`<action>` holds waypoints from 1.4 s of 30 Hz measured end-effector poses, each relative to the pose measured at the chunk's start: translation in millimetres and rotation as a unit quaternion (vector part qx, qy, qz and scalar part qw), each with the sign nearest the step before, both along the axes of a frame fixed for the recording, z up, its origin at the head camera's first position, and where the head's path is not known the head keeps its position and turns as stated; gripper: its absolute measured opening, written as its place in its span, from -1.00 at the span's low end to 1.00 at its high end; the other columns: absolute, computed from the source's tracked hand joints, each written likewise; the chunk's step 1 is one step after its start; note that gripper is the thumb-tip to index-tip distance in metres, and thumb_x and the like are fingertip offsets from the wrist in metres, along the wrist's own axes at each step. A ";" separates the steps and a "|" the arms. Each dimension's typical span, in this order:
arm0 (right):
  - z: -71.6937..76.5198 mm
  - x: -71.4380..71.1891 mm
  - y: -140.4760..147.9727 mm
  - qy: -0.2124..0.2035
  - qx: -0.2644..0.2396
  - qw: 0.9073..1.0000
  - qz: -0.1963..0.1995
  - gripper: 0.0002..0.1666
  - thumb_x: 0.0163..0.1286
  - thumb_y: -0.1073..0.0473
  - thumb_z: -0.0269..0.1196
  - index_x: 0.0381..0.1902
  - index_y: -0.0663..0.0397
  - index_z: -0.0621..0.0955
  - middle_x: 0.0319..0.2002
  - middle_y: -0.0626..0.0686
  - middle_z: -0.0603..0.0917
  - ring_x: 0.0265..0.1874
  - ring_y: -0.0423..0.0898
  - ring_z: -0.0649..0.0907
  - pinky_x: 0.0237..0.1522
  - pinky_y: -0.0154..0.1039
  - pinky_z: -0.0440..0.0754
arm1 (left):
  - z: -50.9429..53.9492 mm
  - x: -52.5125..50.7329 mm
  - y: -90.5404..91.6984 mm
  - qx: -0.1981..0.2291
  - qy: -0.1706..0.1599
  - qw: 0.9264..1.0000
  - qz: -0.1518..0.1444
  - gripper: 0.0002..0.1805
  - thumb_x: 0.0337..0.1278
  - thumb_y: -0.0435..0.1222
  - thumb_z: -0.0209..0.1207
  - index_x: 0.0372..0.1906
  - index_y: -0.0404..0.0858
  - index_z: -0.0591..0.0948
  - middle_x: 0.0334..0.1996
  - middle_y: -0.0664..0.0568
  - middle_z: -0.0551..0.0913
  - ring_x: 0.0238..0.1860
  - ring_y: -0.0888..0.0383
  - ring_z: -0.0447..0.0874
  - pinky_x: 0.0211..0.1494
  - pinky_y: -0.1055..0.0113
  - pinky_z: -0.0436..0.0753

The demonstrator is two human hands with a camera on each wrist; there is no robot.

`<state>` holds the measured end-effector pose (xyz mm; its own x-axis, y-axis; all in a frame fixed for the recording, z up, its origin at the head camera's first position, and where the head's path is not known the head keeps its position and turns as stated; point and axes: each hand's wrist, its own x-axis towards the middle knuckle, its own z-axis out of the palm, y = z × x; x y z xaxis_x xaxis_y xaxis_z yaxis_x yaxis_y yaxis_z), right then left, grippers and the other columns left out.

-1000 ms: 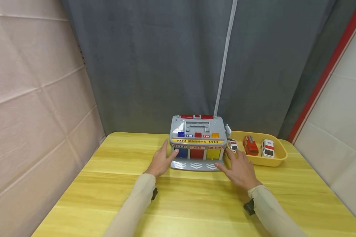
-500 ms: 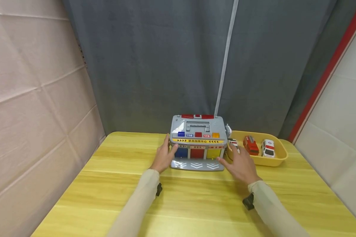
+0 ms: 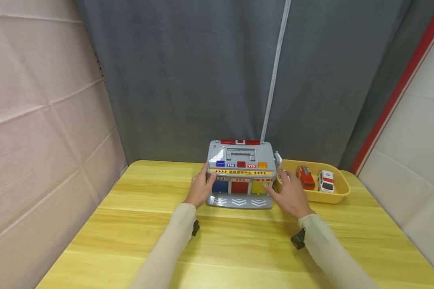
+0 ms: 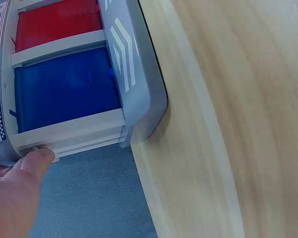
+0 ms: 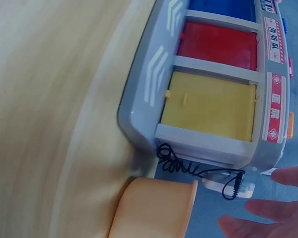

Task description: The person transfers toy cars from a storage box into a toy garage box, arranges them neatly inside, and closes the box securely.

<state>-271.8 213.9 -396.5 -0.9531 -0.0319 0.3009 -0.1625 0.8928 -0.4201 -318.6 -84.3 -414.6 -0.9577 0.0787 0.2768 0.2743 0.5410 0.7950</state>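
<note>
A grey toy rescue station (image 3: 264, 154) with a fold-down handle on its roof stands near the table's back edge. Its blue door (image 4: 64, 87), red door (image 5: 218, 44) and yellow door (image 5: 208, 106) are down. My left hand (image 3: 199, 189) lies along the station's left side, thumb touching the front corner; its other fingers are mostly hidden. My right hand (image 3: 290, 196) is by the right side, fingers spread. In the right wrist view those fingertips (image 5: 290, 176) hold nothing. On that side hangs a white handset (image 5: 228, 187) on a black coiled cord (image 5: 181, 166).
A yellow tray (image 3: 341, 194) sits right of the station, close to my right hand. It holds a red toy fire truck (image 3: 306, 178) and a white toy ambulance (image 3: 326, 181). A grey curtain (image 3: 188, 100) hangs behind the wooden table (image 3: 231, 249).
Both hands have shifted slightly: the left up along the station's side, the right a little forward. My right hand now covers the small white car at the tray's left end. The station stays put.
</note>
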 end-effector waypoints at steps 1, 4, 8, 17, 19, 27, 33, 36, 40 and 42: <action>0.9 -0.8 -1.4 0.004 -0.003 1.000 0.000 0.04 0.37 -0.44 0.12 0.51 0.16 0.24 0.44 0.40 0.31 0.36 0.39 0.37 0.36 0.45 0.38 | 0.2 -0.1 -0.1 0.001 0.001 1.000 0.001 -0.29 0.54 0.00 -0.08 0.62 -0.09 0.05 0.49 -0.17 0.36 0.47 -0.13 0.38 0.57 -0.02 0.36; 3.0 -2.9 -4.7 0.019 -0.008 1.000 0.003 0.00 0.38 -0.41 0.13 0.50 0.17 0.27 0.42 0.39 0.34 0.36 0.36 0.38 0.37 0.42 0.39 | 0.6 -0.4 -0.1 0.003 0.001 1.000 0.002 -0.29 0.53 -0.01 -0.06 0.62 -0.10 0.06 0.48 -0.18 0.38 0.46 -0.13 0.41 0.55 -0.02 0.38; 5.6 -5.5 -8.1 0.032 -0.016 0.999 0.006 -0.06 0.39 -0.32 0.17 0.48 0.17 0.30 0.38 0.39 0.37 0.33 0.34 0.41 0.36 0.38 0.42 | 0.5 -0.9 0.3 0.001 0.007 1.000 0.004 -0.29 0.52 -0.02 -0.06 0.61 -0.14 0.08 0.45 -0.21 0.41 0.44 -0.15 0.44 0.54 -0.02 0.40; 6.6 -14.1 -12.0 0.088 -0.034 0.994 0.054 -0.30 0.41 0.00 0.26 0.41 0.19 0.41 0.30 0.39 0.46 0.27 0.31 0.47 0.36 0.31 0.43 | -0.5 -1.6 0.3 -0.008 0.023 1.000 0.015 -0.30 0.50 -0.03 -0.02 0.59 -0.16 0.14 -0.15 -0.16 0.66 -0.12 0.03 0.58 0.17 0.03 0.68; 6.1 -16.0 -13.0 0.105 -0.036 0.992 0.064 -0.33 0.40 0.07 0.28 0.39 0.21 0.43 0.28 0.37 0.48 0.26 0.31 0.49 0.37 0.28 0.44 | 0.4 -1.4 0.1 -0.009 0.021 1.000 0.016 -0.31 0.50 -0.03 -0.02 0.59 -0.15 0.15 -0.13 -0.16 0.66 -0.12 0.04 0.58 0.17 0.03 0.68; 9.6 -17.9 -17.5 0.123 -0.036 0.989 0.074 -0.40 0.39 0.17 0.27 0.36 0.16 0.48 0.25 0.31 0.53 0.23 0.28 0.53 0.36 0.25 0.46 | 0.9 -0.7 0.3 -0.007 0.010 1.000 0.018 -0.30 0.50 -0.03 -0.01 0.60 -0.14 0.13 0.18 -0.22 0.63 0.07 -0.03 0.63 0.34 0.02 0.63; 13.0 -21.5 -17.2 0.122 -0.031 0.989 0.074 -0.44 0.38 0.23 0.26 0.34 0.14 0.51 0.24 0.32 0.55 0.21 0.30 0.54 0.33 0.27 0.48 | 0.9 -0.7 0.3 -0.005 0.006 1.000 0.015 -0.29 0.51 -0.02 -0.02 0.60 -0.14 0.12 0.22 -0.22 0.61 0.09 -0.04 0.63 0.36 0.02 0.62; 13.9 -22.5 -16.9 0.123 -0.028 0.989 0.076 -0.46 0.38 0.25 0.25 0.31 0.14 0.54 0.21 0.32 0.57 0.19 0.30 0.56 0.31 0.27 0.49 | 0.2 -0.5 0.4 -0.004 0.009 1.000 0.015 -0.29 0.50 -0.02 -0.02 0.60 -0.15 0.11 0.18 -0.22 0.63 0.06 -0.02 0.64 0.34 0.03 0.64; 15.9 -22.8 -16.3 0.109 -0.029 0.991 0.077 -0.48 0.38 0.25 0.24 0.30 0.14 0.55 0.22 0.32 0.58 0.20 0.31 0.55 0.32 0.29 0.48 | 0.2 0.3 0.2 -0.001 0.011 1.000 0.014 -0.29 0.50 -0.03 -0.01 0.60 -0.16 0.12 0.15 -0.22 0.64 0.04 -0.03 0.64 0.31 0.02 0.65; 17.6 -22.8 -15.8 0.094 -0.033 0.992 0.077 -0.47 0.39 0.23 0.24 0.31 0.12 0.55 0.24 0.32 0.57 0.23 0.31 0.54 0.34 0.30 0.47 | 0.2 0.7 0.1 -0.001 0.011 1.000 0.015 -0.29 0.50 -0.03 -0.01 0.60 -0.16 0.12 0.18 -0.23 0.63 0.06 -0.04 0.64 0.32 0.02 0.65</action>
